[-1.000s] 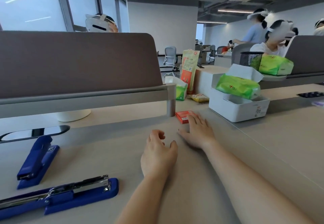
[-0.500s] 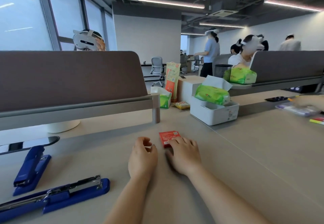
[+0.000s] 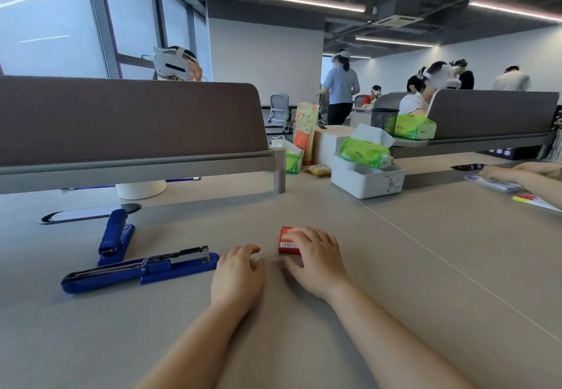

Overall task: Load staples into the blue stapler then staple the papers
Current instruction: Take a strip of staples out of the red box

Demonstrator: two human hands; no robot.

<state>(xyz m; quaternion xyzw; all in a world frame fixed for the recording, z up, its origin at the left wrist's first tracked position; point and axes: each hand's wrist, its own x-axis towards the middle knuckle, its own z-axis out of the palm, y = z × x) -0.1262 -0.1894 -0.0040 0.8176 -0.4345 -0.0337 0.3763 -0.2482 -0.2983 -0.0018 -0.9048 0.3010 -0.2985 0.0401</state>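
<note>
A small red staple box (image 3: 286,241) lies on the grey desk (image 3: 395,282). My right hand (image 3: 316,259) lies on top of it, fingers draped over its right part. My left hand (image 3: 237,274) rests on the desk just left of the box, fingers loosely curled, holding nothing. A blue stapler (image 3: 143,268) lies swung open flat to the left, its metal staple channel showing. A second blue stapler (image 3: 116,236) lies shut behind it. No papers show near my hands.
A brown desk divider (image 3: 127,120) runs across the back left, a phone (image 3: 91,212) below it. A white box (image 3: 368,180) with green tissue packs stands at the back right. Another person's hands (image 3: 517,174) with pens are at the far right.
My right hand has slid the red box toward me across the desk. My left hand has stayed beside it. The view has tilted up and shifted.
</note>
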